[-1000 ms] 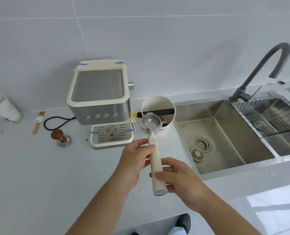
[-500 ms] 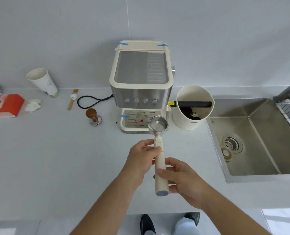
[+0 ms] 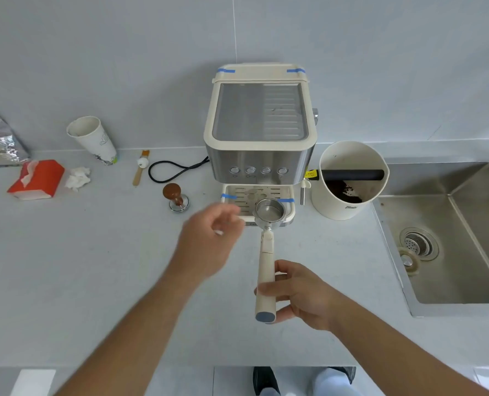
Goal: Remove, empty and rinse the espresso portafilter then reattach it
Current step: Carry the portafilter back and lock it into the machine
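My right hand (image 3: 300, 295) grips the cream handle of the portafilter (image 3: 267, 252) near its end. Its steel basket looks bare inside and hovers over the front of the drip tray (image 3: 246, 195) of the cream and steel espresso machine (image 3: 260, 130). My left hand (image 3: 209, 241) is blurred, off the handle and to its left, fingers loosely apart and holding nothing. The white knock box (image 3: 349, 181) with dark coffee grounds inside stands right of the machine. The steel sink (image 3: 451, 247) lies at the far right.
A wooden-topped tamper (image 3: 176, 198) stands left of the drip tray, with a small brush (image 3: 140, 170) and black power cord (image 3: 171, 170) behind it. A paper cup (image 3: 93, 140), red tissue pack (image 3: 36, 180), crumpled tissue and foil bag sit at the far left.
My view has swung left from the sink toward the machine. My left hand has let go of the portafilter handle and moved left. The portafilter now sits over the drip tray's front.
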Action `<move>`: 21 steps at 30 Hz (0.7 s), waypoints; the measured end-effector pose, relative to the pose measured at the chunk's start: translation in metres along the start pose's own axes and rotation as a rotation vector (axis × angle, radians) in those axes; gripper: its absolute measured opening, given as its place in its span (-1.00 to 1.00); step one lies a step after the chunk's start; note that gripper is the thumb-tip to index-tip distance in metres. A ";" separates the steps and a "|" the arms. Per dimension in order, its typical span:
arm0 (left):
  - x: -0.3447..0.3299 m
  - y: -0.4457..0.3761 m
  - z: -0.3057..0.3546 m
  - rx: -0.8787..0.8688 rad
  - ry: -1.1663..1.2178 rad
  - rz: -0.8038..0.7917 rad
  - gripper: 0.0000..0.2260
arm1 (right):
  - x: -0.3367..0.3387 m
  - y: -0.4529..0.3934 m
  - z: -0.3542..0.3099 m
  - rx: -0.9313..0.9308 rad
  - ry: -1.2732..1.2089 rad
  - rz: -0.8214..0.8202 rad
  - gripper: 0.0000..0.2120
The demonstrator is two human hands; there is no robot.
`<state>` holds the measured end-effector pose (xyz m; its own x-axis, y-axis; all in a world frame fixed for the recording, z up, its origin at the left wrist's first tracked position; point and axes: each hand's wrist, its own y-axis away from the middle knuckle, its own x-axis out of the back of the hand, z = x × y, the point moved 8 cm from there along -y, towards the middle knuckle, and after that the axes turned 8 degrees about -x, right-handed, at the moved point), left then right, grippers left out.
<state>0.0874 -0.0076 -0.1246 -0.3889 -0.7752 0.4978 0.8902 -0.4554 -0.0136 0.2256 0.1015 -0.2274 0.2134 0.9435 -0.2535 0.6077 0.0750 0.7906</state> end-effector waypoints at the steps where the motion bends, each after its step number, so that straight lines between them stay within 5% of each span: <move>1: 0.015 -0.009 0.015 -0.088 -0.041 0.041 -0.89 | 0.000 -0.003 -0.003 -0.004 0.005 0.011 -0.67; 9: 0.050 -0.088 0.099 -0.519 -0.340 0.017 -0.86 | 0.000 -0.015 -0.025 0.004 0.030 0.053 -0.71; 21: -0.010 -0.171 0.100 -0.593 -0.600 -0.398 -0.60 | -0.002 -0.034 -0.045 0.043 -0.061 -0.006 -0.69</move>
<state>-0.0371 0.1222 -0.0407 -0.3048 -0.2330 0.9235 0.3865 -0.9165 -0.1037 0.1699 0.1113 -0.2283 0.2548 0.9217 -0.2923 0.6412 0.0652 0.7646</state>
